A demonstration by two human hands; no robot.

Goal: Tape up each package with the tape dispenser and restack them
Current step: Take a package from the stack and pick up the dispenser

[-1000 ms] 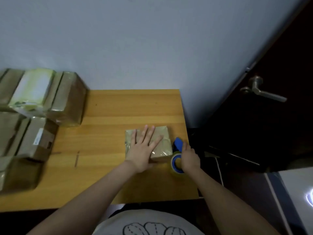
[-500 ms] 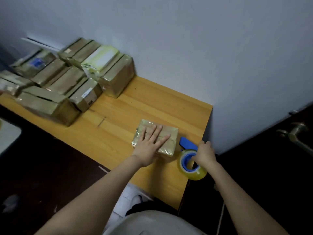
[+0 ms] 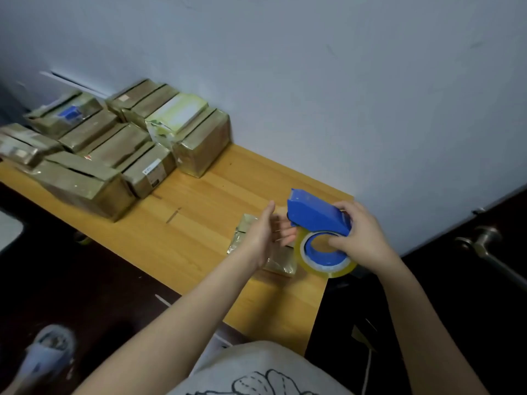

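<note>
right hand (image 3: 362,236) is clamped on the tape dispenser (image 3: 313,215), left hand (image 3: 265,235) slack-fingered at its 9 o'clock, so I'd pin the package (image 3: 242,233) flat first

Dim, even indoor light; edges bend and the left side looks motion-blurred, perhaps.

I find the package (image 3: 244,233) largely hidden under the left hand (image 3: 263,238) and, beyond its fingertips (image 3: 289,234), behind the tape dispenser (image 3: 315,216). Those fingers are blurred. The label (image 3: 150,168) on one stacked box (image 3: 142,182) is too small to read. Leftmost packages (image 3: 20,146) are blurred, cut by the edge.
</note>
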